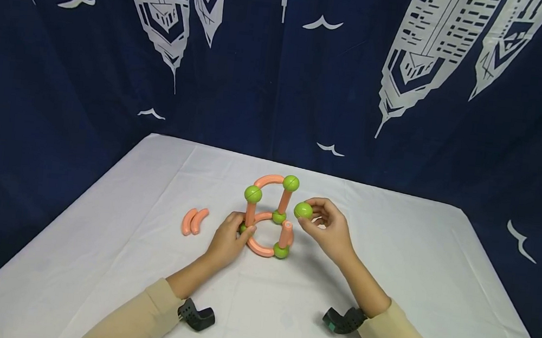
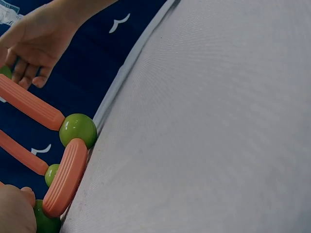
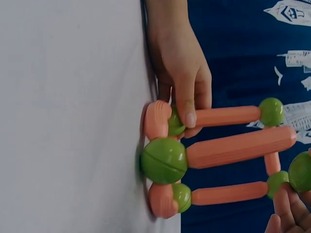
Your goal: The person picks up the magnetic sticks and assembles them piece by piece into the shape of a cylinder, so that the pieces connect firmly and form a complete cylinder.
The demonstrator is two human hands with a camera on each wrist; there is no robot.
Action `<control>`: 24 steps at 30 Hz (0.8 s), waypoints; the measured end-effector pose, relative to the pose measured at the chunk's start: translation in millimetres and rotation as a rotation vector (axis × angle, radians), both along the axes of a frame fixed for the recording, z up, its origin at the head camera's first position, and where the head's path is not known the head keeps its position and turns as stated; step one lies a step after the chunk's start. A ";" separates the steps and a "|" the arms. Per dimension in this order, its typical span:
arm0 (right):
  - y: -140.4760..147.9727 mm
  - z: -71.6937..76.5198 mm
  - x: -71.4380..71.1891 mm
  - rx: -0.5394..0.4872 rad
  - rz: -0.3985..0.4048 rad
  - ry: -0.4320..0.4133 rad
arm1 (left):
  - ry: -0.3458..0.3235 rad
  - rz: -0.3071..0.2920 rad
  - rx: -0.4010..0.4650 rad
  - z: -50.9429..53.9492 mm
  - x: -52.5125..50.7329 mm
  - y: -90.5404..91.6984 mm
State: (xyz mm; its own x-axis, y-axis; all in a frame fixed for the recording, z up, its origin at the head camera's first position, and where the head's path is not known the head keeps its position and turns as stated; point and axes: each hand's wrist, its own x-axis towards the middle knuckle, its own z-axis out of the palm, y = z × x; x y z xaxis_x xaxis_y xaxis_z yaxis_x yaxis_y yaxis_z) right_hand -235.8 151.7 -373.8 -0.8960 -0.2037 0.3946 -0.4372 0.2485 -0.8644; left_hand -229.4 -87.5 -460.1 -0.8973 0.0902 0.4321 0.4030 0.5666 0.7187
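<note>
A toy frame of salmon-coloured rods and green balls stands on the table. Its base is a ring of curved rods (image 1: 260, 250) joined by balls. My left hand (image 1: 227, 242) grips the base ball and foot of the left upright rod (image 1: 250, 214). That upright and the far upright rod (image 1: 284, 202) carry balls, joined on top by a curved rod (image 1: 269, 179). The near upright rod (image 1: 286, 235) rises from a base ball (image 1: 281, 251), its top end bare. My right hand (image 1: 330, 230) pinches a loose green ball (image 1: 303, 210) beside and above that bare end, apart from it.
Two loose curved rods (image 1: 194, 221) lie side by side on the white tablecloth (image 1: 142, 287), left of my left hand. Behind the table hangs a dark blue cloth (image 1: 268, 92) printed with white buildings and birds. Each wrist wears a black camera (image 1: 197, 316).
</note>
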 end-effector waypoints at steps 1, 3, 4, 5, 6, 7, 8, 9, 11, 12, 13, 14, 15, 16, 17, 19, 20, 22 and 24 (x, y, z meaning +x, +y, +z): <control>-0.5 0.8 1.8 -0.003 0.014 0.011 | -0.001 0.000 -0.001 0.1 -0.1 0.0; -1.6 2.9 5.0 -0.004 0.040 0.032 | -0.002 0.000 -0.002 0.2 -0.3 0.0; -2.3 4.0 6.7 -0.001 0.051 0.043 | -0.002 0.000 -0.002 0.2 -0.5 -0.1; -2.9 5.0 8.3 0.006 0.058 0.054 | -0.003 -0.001 -0.003 0.1 -0.6 -0.1; -3.8 6.4 9.9 0.014 0.064 0.068 | -0.004 -0.001 -0.005 0.1 -0.8 -0.1; -4.8 8.1 11.8 0.024 0.067 0.080 | -0.006 -0.001 -0.007 0.0 -0.9 -0.1; -6.0 10.1 13.9 0.036 0.070 0.094 | -0.007 -0.002 -0.008 0.0 -1.0 0.0; -7.6 13.8 17.4 0.048 0.072 0.110 | -0.007 -0.003 -0.008 -0.1 -1.1 -0.1; -10.7 21.3 24.6 0.074 0.074 0.138 | -0.006 -0.005 -0.010 -0.3 -1.1 -0.1; -12.3 25.1 28.1 0.085 0.076 0.147 | -0.004 -0.005 -0.010 -0.3 -1.2 0.0; -13.7 28.6 31.6 0.095 0.078 0.154 | -0.003 -0.007 -0.010 -0.4 -1.2 0.0; -14.9 31.8 34.7 0.107 0.079 0.165 | -0.001 -0.006 -0.011 -0.5 -1.2 0.1; -16.0 34.5 37.3 0.117 0.079 0.176 | 0.001 -0.007 -0.010 -0.7 -1.3 0.1; -16.3 35.2 38.4 0.122 0.077 0.181 | 0.002 -0.007 -0.010 -0.8 -1.3 0.1; -16.6 35.8 39.3 0.125 0.074 0.183 | 0.003 -0.007 -0.010 -0.9 -1.3 0.2; -17.1 36.5 40.3 0.122 0.069 0.186 | 0.006 -0.006 -0.010 -1.1 -1.5 0.1; -17.0 36.3 40.4 0.119 0.067 0.188 | 0.006 -0.006 -0.010 -1.2 -1.5 0.1; -16.8 35.8 40.5 0.110 0.066 0.181 | 0.007 -0.004 -0.006 -1.2 -1.3 0.0; -16.7 34.6 40.0 0.105 0.069 0.179 | 0.009 -0.002 -0.004 -1.2 -1.2 0.0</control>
